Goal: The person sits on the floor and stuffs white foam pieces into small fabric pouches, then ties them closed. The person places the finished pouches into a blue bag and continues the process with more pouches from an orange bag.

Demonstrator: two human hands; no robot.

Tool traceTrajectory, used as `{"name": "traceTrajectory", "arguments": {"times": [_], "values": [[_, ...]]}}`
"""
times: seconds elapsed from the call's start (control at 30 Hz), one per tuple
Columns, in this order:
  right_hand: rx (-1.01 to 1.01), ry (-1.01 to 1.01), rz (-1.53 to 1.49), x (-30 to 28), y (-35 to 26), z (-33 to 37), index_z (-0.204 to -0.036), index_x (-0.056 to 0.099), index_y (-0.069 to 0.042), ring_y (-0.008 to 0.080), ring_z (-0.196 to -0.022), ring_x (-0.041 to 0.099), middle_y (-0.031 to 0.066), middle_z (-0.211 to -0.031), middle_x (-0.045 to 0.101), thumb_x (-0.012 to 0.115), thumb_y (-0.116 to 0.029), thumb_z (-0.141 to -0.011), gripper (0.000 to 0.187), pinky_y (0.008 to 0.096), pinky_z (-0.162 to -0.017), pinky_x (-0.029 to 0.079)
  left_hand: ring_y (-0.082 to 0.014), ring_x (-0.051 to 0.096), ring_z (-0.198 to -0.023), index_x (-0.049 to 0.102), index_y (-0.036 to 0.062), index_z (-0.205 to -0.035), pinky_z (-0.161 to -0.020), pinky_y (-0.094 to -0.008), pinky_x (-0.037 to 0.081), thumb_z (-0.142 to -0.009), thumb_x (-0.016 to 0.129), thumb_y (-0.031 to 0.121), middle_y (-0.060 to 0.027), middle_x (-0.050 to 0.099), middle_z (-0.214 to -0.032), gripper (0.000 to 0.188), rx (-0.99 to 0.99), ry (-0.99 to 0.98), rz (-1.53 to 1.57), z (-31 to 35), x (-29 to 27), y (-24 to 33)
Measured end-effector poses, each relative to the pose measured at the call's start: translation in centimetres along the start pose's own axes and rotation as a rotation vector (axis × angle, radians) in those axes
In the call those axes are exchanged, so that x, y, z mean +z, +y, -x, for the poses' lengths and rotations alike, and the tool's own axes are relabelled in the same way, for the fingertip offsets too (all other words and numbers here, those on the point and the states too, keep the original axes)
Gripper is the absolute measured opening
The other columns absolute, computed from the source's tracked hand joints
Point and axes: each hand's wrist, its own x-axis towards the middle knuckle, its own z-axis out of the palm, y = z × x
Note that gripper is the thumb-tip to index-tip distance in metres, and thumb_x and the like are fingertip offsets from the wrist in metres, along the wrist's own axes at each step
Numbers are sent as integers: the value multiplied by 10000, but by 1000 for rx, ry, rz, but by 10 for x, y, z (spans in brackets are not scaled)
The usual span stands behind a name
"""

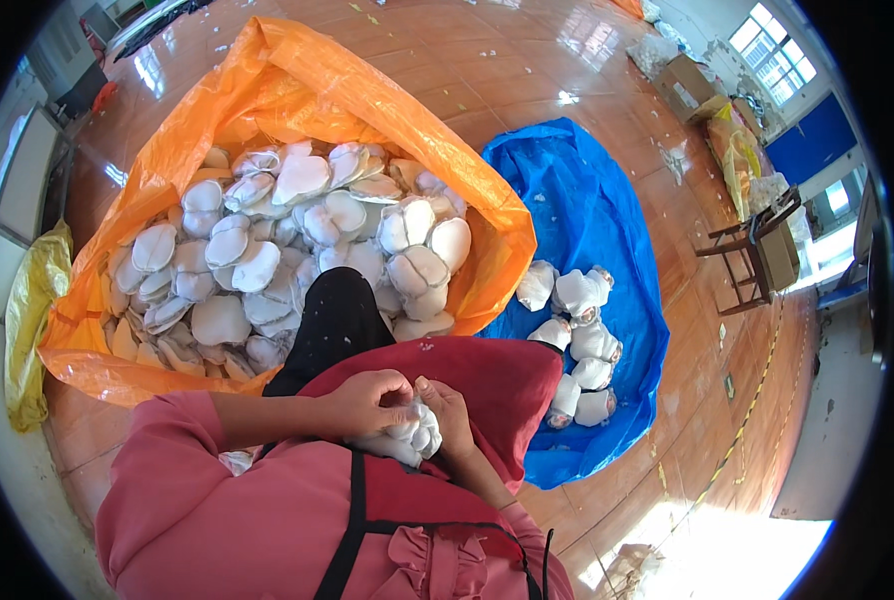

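Observation:
Over my lap, both hands work at a bundle of soft white fabric pads (419, 437) with rounded, puffy lobes. My left hand (375, 402) is closed at its upper side, with thumb and fingertips pinched together. Wrapped round the right side of the same bundle is my right hand (448, 416), its thumb raised towards the left fingertips. Whatever is between the fingertips is too small to make out. In front of me, a large open orange sack (367, 90) holds many similar white pads (302, 180), loose and in clusters.
On my right, an open blue sack (577, 190) holds several compact white bundles (594, 342). A wooden chair (757, 245) stands farther right, near a cardboard box (685, 88). At the far left lies a yellow sack (39, 320). White scraps dot the tiled floor (457, 70).

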Motion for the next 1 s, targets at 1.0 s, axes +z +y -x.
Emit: {"name": "traceTrajectory", "arguments": {"times": [1.0], "values": [[106, -68, -160, 6, 10, 10, -963, 633, -37, 55, -720, 519, -14, -826, 598, 550, -244, -1017, 230, 230, -639, 436, -305, 591, -775, 564, 48, -885, -667, -395, 459, -742, 788, 201, -124, 583, -860, 306, 94, 39, -331, 4, 3, -7]]}}
